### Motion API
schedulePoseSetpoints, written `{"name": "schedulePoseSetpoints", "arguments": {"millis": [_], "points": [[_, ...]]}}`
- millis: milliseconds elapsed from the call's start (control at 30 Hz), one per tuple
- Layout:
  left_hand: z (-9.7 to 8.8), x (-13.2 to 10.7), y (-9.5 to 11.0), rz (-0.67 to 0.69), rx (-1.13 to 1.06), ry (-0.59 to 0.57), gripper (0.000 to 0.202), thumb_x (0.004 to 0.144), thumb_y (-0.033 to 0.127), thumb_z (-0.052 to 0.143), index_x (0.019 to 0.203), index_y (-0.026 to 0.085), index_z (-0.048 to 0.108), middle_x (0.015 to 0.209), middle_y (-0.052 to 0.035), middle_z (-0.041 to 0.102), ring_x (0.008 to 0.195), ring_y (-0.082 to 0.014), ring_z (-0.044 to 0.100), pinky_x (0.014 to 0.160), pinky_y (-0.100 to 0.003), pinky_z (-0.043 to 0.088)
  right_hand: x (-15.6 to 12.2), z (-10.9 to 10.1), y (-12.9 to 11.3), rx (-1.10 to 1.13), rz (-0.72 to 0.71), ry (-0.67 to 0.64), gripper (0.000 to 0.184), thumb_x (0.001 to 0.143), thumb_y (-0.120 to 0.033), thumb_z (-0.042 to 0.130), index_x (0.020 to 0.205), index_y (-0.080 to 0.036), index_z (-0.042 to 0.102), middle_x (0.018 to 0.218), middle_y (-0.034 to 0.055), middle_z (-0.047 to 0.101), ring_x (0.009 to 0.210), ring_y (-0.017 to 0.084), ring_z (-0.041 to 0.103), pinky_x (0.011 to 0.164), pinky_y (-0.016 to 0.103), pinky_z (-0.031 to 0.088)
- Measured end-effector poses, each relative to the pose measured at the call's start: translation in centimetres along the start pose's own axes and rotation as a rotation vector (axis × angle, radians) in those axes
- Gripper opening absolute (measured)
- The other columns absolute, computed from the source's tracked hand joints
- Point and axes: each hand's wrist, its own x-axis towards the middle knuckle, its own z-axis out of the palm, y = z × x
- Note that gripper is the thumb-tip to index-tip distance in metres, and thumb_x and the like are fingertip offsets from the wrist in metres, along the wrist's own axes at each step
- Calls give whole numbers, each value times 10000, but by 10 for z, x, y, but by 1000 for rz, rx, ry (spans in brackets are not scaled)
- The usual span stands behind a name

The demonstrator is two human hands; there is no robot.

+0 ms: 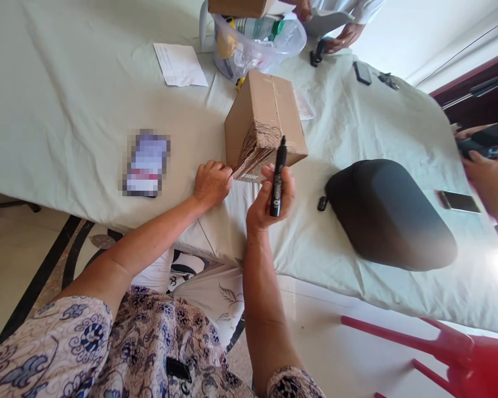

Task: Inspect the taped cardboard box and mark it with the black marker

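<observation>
A cardboard box point(269, 105) stands on the cloth-covered table, with dense dark scribbled lines around its near corner. My left hand point(213, 184) is closed at the box's lower left corner, its fingers curled against the edge. In my right hand point(271, 199) is a black marker point(278, 177), uncapped and upright, its tip pointing away from me in front of the box's near side. To the right, a small black cap point(322, 204) lies on the cloth.
A phone with a blurred screen point(146, 164) and a paper sheet point(181, 64) lie left. Behind the box stands a clear plastic tub point(259, 47) with bottles. A black case point(390, 213) and another phone point(459, 201) lie right. Other people's hands point(344, 37) show at the far side.
</observation>
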Motion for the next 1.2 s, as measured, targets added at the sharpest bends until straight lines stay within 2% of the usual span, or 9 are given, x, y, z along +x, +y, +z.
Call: {"name": "schedulePoseSetpoints", "arguments": {"millis": [233,367,467,567,767,833,1033,1133,1200], "points": [[-3,1,2,-36,2,-12,313,1023,275,478,1115,191,765,1239,-162,749,1264,-350,600,995,-508,464,-4,-1,0,0,-17,-45,552,1005,-630,274,1302,-237,524,1106,142,685,1045,300,746,932,542,617],[-2,2,1,-47,5,-9,303,1021,282,486,1091,198,768,1222,-147,757,1253,-340,613,989,-497,472,-2,-4,4,-32,-21,103,459,1014,-587,316,1228,-238,524,1016,108,657,963,280,738,986,567,590],[-3,2,1,-56,9,-8,283,1019,286,502,1076,208,768,1216,-133,764,1246,-330,621,982,-483,480,-3,-5,8,6,-33,182,387,1004,-576,391,1092,-238,557,939,82,646,823,243,717,818,480,622],[-6,2,2,-64,21,-20,280,1018,297,517,1072,194,771,1220,-132,765,1241,-331,629,981,-474,484,-4,-2,9,24,-40,65,360,1003,-559,439,1021,-235,594,928,76,677,772,219,720,731,415,620],[-10,2,3,-73,46,-33,322,1045,283,465,1118,183,762,1217,-140,765,1225,-321,643,967,-451,484,2,8,-2,126,-289,-195,244,1017,-395,523,1170,-281,675,1063,80,765,1002,230,755,910,429,626],[-9,2,2,-73,48,-23,308,1044,303,480,1094,187,760,1222,-140,764,1213,-322,642,970,-452,480,2,9,-1,99,-250,-111,275,1024,-421,475,1182,-287,656,1104,89,744,1061,244,744,951,461,622],[-6,2,-1,-90,14,18,264,1029,274,485,1052,203,737,1209,-129,763,1206,-324,635,972,-451,478,11,-3,12,32,-17,372,332,1028,-464,377,1247,-265,526,1096,87,605,979,230,708,925,484,619],[-8,2,-2,-129,15,40,261,1021,233,473,1076,197,725,1216,-138,757,1216,-324,638,979,-445,482,24,-12,24,-63,102,381,328,1006,-431,414,1223,-233,560,1166,107,632,1127,246,676,1059,505,566],[-10,2,-4,-154,19,53,264,1014,204,465,1096,190,715,1218,-144,753,1223,-324,642,990,-441,487,30,-17,33,-206,230,239,411,928,-403,501,1257,-178,600,1263,158,662,1243,297,634,1140,553,501]]}}
